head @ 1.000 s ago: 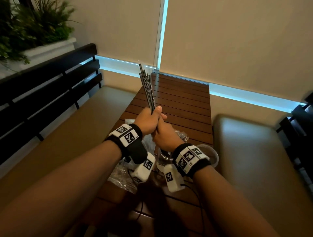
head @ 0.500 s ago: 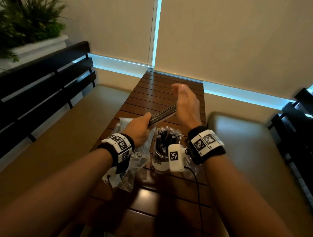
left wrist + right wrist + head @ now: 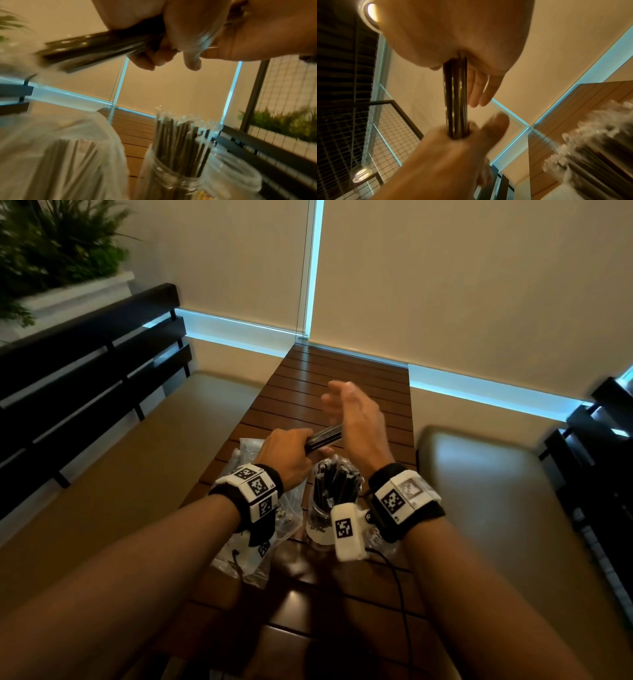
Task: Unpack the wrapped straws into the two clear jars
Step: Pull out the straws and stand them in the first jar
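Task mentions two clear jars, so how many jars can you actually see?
1: a clear jar full of straws stands on the table between the wrists. A second may be hidden behind the right wrist.

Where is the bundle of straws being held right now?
In the head view the bundle of straws is gripped by the left hand, its far end against the flat right palm, just above the filled jar.

We see a slatted wooden table (image 3: 342,378) running away to pale roller blinds (image 3: 479,275); left of the table stands a black slatted bench back (image 3: 85,364) with a tan cushion (image 3: 154,440), a green plant (image 3: 51,244) behind it, and right of the table another tan cushion (image 3: 486,491)
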Available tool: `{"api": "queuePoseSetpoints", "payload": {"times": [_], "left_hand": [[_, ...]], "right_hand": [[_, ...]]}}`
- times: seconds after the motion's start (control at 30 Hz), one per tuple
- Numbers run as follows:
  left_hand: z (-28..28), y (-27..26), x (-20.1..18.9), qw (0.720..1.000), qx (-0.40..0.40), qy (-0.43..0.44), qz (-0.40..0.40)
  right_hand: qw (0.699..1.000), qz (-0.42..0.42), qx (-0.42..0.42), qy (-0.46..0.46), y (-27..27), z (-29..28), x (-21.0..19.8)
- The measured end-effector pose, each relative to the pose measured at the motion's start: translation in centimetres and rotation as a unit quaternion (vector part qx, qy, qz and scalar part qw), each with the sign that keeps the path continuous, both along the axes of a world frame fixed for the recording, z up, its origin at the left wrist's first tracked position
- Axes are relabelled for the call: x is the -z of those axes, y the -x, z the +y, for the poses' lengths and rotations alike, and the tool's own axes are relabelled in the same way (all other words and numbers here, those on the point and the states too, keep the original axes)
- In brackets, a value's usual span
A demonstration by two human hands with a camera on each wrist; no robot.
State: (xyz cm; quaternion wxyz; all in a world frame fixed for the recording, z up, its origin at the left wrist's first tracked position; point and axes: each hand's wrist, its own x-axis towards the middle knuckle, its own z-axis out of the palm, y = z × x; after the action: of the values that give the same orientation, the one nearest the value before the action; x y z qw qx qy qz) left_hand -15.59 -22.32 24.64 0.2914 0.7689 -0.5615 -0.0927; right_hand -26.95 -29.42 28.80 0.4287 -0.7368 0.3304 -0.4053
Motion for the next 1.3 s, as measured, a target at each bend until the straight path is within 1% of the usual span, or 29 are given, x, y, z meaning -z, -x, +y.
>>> {"api": "queuePoseSetpoints", "payload": {"times": [0.03, 0.13, 0.23, 0.3, 0.4, 0.47, 0.53, 0.63, 0.7, 0.77, 0.83, 0.9, 1.0, 1.03, 1.07, 1.13, 1.17, 1.23, 1.3], "left_hand": [[-0.2, 0.4, -0.2, 1.0, -0.001, 0.009, 0.016], [-0.6, 0.8, -0.1, 0.998, -0.002, 0.016, 0.057], [-0.9, 1.2, -0.2, 0.996, -0.002, 0.04, 0.077], [-1.4, 1.7, -0.7, 0.996, 0.002, 0.047, 0.071], [-1.8, 2.4, -0.7, 0.996, 0.042, 0.026, 0.075], [-1.7, 1.9, 0.5, 0.998, 0.024, -0.016, 0.049], [-1.1, 1.1, 1.8, 0.996, 0.013, -0.091, 0.016], [0.0, 0.8, 3.5, 0.979, 0.071, -0.187, -0.043], [0.3, 1.0, 4.3, 0.964, 0.115, -0.227, -0.075], [0.1, 1.4, 5.0, 0.953, 0.137, -0.253, -0.095], [-0.1, 1.8, 5.4, 0.949, 0.144, -0.257, -0.114], [-0.2, 1.8, 5.6, 0.948, 0.148, -0.246, -0.137], [-0.3, 1.4, 6.3, 0.947, 0.148, -0.243, -0.148], [-0.4, 1.2, 6.5, 0.947, 0.146, -0.245, -0.146], [-0.5, 1.1, 6.8, 0.948, 0.142, -0.248, -0.142], [-0.7, 1.0, 7.2, 0.948, 0.14, -0.249, -0.143], [-0.7, 1.0, 7.4, 0.948, 0.141, -0.248, -0.141], [-0.9, 1.1, 7.7, 0.95, 0.146, -0.238, -0.137], [-1.0, 1.1, 7.9, 0.951, 0.152, -0.231, -0.138]], "right_hand": [[1.0, 0.001, -0.017, -0.002, -0.1, 0.5, 0.1], [0.999, -0.038, -0.036, 0.01, 0.3, 1.0, 0.1], [0.998, -0.028, -0.049, -0.001, 0.9, 0.9, 0.3], [0.999, -0.014, -0.028, 0.015, 0.8, 1.0, 0.6], [0.995, -0.022, 0.048, 0.087, 1.0, 0.6, 0.2], [0.989, -0.034, 0.088, 0.117, 2.0, -0.2, -0.8], [0.985, -0.036, 0.128, 0.114, 3.2, -1.5, -1.7], [0.977, -0.012, 0.174, 0.122, 4.3, -3.3, -1.8], [0.978, 0.012, 0.172, 0.118, 4.3, -3.6, -0.7], [0.982, 0.039, 0.148, 0.111, 3.9, -3.5, 1.2], [0.986, 0.072, 0.117, 0.091, 3.4, -3.4, 3.5], [0.984, 0.13, 0.102, 0.07, 3.1, -3.5, 6.0], [0.957, 0.265, 0.09, 0.072, 3.2, -3.0, 9.1], [0.949, 0.291, 0.097, 0.072, 3.4, -2.9, 9.6], [0.946, 0.299, 0.111, 0.065, 3.5, -2.9, 9.7], [0.955, 0.26, 0.133, 0.056, 3.5, -3.3, 9.5], [0.959, 0.235, 0.144, 0.07, 3.4, -3.4, 8.9], [0.957, 0.201, 0.156, 0.137, 3.0, -3.8, 8.2], [0.947, 0.204, 0.138, 0.208, 2.5, -3.9, 7.8]]}}
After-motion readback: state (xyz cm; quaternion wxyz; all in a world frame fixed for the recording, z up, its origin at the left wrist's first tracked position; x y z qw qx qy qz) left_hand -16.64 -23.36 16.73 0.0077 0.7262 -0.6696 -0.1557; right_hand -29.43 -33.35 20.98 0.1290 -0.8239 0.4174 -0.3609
